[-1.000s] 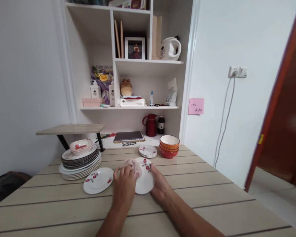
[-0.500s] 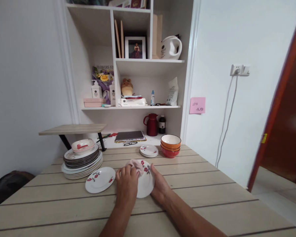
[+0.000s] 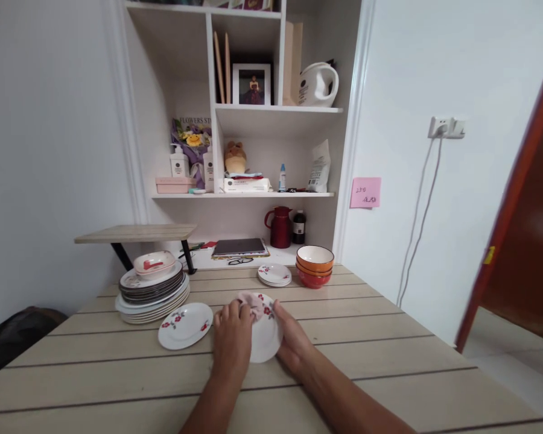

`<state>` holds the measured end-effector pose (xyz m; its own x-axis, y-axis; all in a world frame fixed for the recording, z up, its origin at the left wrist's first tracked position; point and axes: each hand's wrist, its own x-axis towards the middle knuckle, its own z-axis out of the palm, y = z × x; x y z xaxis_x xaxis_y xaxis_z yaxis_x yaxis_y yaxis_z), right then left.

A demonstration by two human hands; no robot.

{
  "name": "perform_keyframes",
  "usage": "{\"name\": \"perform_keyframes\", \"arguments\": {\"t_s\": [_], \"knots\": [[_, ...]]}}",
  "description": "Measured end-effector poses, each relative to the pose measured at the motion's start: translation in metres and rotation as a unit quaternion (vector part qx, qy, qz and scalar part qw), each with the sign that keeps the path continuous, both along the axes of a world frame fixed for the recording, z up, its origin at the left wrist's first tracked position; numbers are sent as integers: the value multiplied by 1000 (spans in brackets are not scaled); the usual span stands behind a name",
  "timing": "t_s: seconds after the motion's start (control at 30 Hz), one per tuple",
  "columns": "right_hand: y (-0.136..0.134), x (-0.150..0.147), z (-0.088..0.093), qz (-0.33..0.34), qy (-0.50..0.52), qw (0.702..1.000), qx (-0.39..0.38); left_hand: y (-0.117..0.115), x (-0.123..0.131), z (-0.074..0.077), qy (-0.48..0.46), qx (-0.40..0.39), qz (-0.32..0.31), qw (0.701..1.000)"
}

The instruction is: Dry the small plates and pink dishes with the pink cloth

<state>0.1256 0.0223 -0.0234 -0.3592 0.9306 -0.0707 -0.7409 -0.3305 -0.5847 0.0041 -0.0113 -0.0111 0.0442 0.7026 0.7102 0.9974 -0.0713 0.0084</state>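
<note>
A white plate with red flowers (image 3: 266, 337) is held tilted above the table, its right edge gripped by my right hand (image 3: 294, 337). The right thumb lies along the rim and the other fingers go behind the plate. My left hand (image 3: 232, 331) is closed on a pale pink cloth (image 3: 252, 303), pressed against the plate's upper left part. Left of that hand, a matching flowered plate (image 3: 185, 326) lies flat on the table. Behind the held plate sits a short stack of small flowered plates (image 3: 274, 275).
Orange and red bowls (image 3: 314, 266) are stacked at the back right. A tall stack of plates (image 3: 154, 294) topped by a square bowl (image 3: 154, 264) stands at the left, near a small raised shelf (image 3: 136, 232). Eyeglasses (image 3: 240, 261), a laptop (image 3: 239, 246) and a red jug (image 3: 280, 226) are behind.
The camera view has shifted slightly. Both hands keep hold of the plate and cloth in nearly the same place, with the cloth still at the plate's upper left.
</note>
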Motion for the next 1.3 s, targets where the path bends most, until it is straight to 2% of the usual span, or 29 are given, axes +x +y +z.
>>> {"name": "perform_keyframes", "arguments": {"t_s": [0.07, 0.1, 0.17, 0.23, 0.3, 0.43, 0.5, 0.57, 0.63, 0.73, 0.8, 0.9, 0.97, 1.03, 1.1, 1.2, 1.23, 1.3], "knots": [[5, 6, 0, -27, 0, 1000, -16, -3, 7, -6, 26, -23, -36, 999], [7, 10, 0, -36, -5, 999, -20, -5, 13, -10, 44, -32, -74, 996], [9, 16, 0, -40, -27, 999, -26, -7, 24, -18, 72, -39, -154, 985], [8, 17, -1, -31, -53, 998, -25, -5, 29, -22, 73, -37, -196, 977], [5, 14, -2, -20, -61, 998, -14, -1, 25, -20, 51, -28, -181, 982], [-1, 4, -2, -27, -48, 998, 12, 4, 6, -8, -2, -18, -22, 1000], [0, 4, 0, -43, -44, 998, -5, 1, 4, -7, 2, -29, 15, 999], [2, 8, 2, -49, -43, 998, -26, -3, 11, -11, 30, -45, -21, 998], [4, 12, 3, -38, -53, 997, -38, -7, 22, -17, 65, -55, -99, 991], [2, 14, 2, -2, -73, 997, -32, -6, 31, -21, 64, -50, -163, 983], [-1, 11, 1, 7, -73, 997, -4, -1, 26, -17, 21, -37, -152, 988], [-6, 6, 2, -25, -77, 996, 38, 4, 11, -7, -37, -20, -45, 998], [-7, 5, 4, -52, -82, 995, 31, 2, 5, -3, -35, -27, 4, 999], [-6, 7, 7, -58, -73, 996, -3, -4, 9, -3, -7, -40, -15, 999], [-3, 12, 10, -42, -56, 997, -42, -10, 19, -8, 27, -47, -92, 994], [-1, 17, 10, 25, -47, 997, -62, -10, 31, -15, 62, -44, -210, 975], [-1, 17, 9, 40, -49, 996, -59, -8, 31, -16, 53, -38, -213, 975], [-2, 13, 6, 38, -48, 997, -37, -1, 24, -14, 10, -17, -165, 986]]}}
